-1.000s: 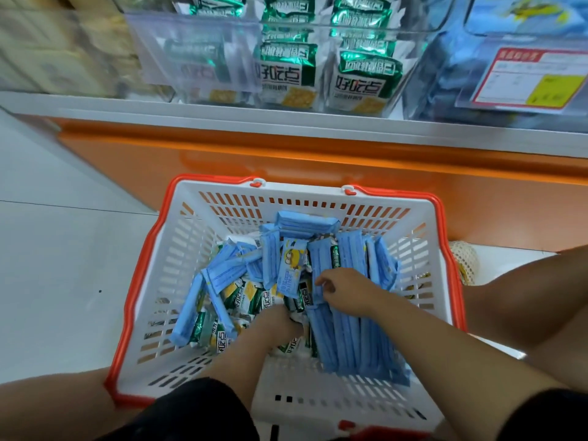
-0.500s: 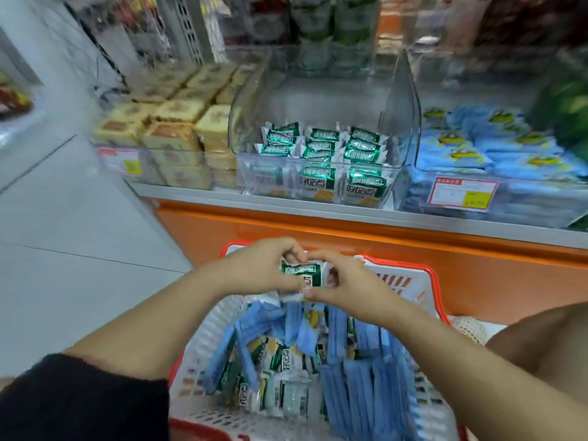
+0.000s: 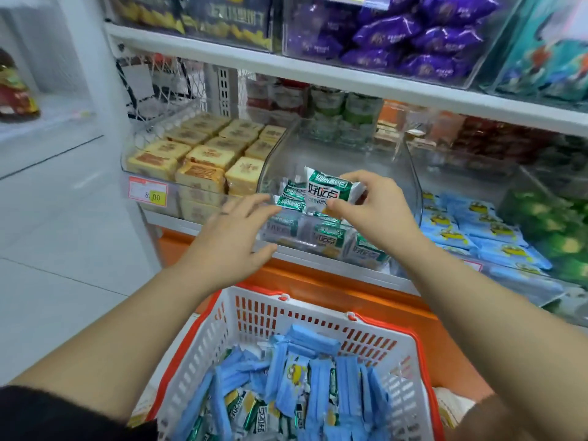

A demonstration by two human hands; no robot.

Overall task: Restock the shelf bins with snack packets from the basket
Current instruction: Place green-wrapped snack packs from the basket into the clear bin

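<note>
Over the clear shelf bin [image 3: 413, 186] in the middle of the lower shelf, the right hand [image 3: 378, 211] pinches one green-and-white snack packet [image 3: 331, 190] between thumb and fingers, print side up; whether more lie behind it I cannot tell. Just left of that bin's front wall the left hand [image 3: 235, 237] is wide, fingers spread and holding nothing; whether its fingertips touch the bin is unclear. Inside the bin lie more green packets [image 3: 327, 237] of the same kind, at least six in view, some flat and some on edge.

Left of the bin sits another clear bin of yellow cake packs [image 3: 203, 154], about a dozen on the top layer, with one price tag [image 3: 148, 194] on its front. Right of the bin lie blue packets [image 3: 477, 224] in a heap, too many to count. Above the bin, a second shelf carries purple packets [image 3: 413, 36], roughly ten.

Below the bin runs an orange base panel [image 3: 318, 281], and in front of it stands one white basket [image 3: 318, 316] with an orange rim, on a pale tiled floor [image 3: 63, 249]. It holds a jumble of blue packets and a few green ones, uncountable.
</note>
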